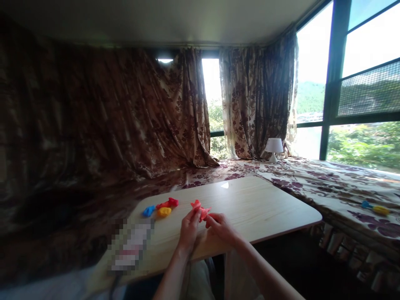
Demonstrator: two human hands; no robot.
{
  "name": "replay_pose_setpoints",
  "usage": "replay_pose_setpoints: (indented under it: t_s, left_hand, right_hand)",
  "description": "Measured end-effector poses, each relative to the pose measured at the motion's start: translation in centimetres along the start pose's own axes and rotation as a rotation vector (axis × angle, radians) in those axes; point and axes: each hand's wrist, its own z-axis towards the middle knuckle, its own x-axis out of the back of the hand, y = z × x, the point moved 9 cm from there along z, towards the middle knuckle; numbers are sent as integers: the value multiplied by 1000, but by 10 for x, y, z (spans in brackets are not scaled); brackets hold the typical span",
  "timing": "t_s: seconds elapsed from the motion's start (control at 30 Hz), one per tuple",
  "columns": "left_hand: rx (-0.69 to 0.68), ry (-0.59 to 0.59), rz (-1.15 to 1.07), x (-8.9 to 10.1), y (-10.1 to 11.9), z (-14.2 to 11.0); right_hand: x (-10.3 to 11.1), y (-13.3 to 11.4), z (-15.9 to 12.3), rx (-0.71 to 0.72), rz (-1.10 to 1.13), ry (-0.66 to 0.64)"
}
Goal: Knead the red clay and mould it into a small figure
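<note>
A small coral-red piece with pointed, uneven ends (204, 213) is held up over the front part of the table; whether it is paper, rubber or clay I cannot tell. My left hand (189, 227) pinches its left side between thumb and fingers. At its lower right edge, my right hand (222, 228) has its fingers closed on the same piece. To the left on the tabletop lies a small group of similar crumpled-looking pieces: a blue one (148, 211), a yellow one (164, 212) and a red one (173, 202) at the back.
The pale wood-grain table (250, 200) has rounded corners. A blurred-out flat object (134, 246) lies at its left front. Right of it, a flower-patterned cover (312, 179) carries a blue-and-yellow item (376, 208). A white lamp (274, 146) stands near the curtains (250, 100).
</note>
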Motion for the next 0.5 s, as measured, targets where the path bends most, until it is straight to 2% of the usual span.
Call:
replay_pose_setpoints:
  t_s: [0.3, 0.4, 0.5]
  left_hand:
    - [54, -23, -114, -3, -5, -1]
    - [82, -28, -133, -4, -11, 1]
    - [110, 37, -153, 5, -17, 6]
  right_hand:
    - [0, -16, -5, 23, 114, -62]
    - [-1, -11, -4, 19, 79, -31]
    - [-3, -7, -3, 51, -2, -16]
